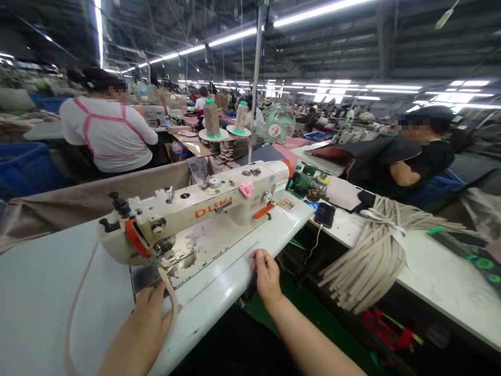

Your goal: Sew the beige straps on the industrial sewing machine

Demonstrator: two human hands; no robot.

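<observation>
A long beige strip [169,292] runs from under the presser foot of the sewing machine [211,206] to my left hand [143,324]. That hand is closed on the strip close in front of the needle area, thumb on one side and fingers on the other. More of the strip loops down the left side of the machine head. My right hand [267,274] is above the near edge of the white sewing table [230,271], right of the machine bed. Its fingers are curled together, and whether anything small sits between them is hidden.
A side table on the right holds a bundle of beige strips [368,261], a phone [324,214] with a cable and a green bottle [305,180]. Thread cones [212,119] and a fan [276,124] stand behind the machine. Co-workers sit at left and right.
</observation>
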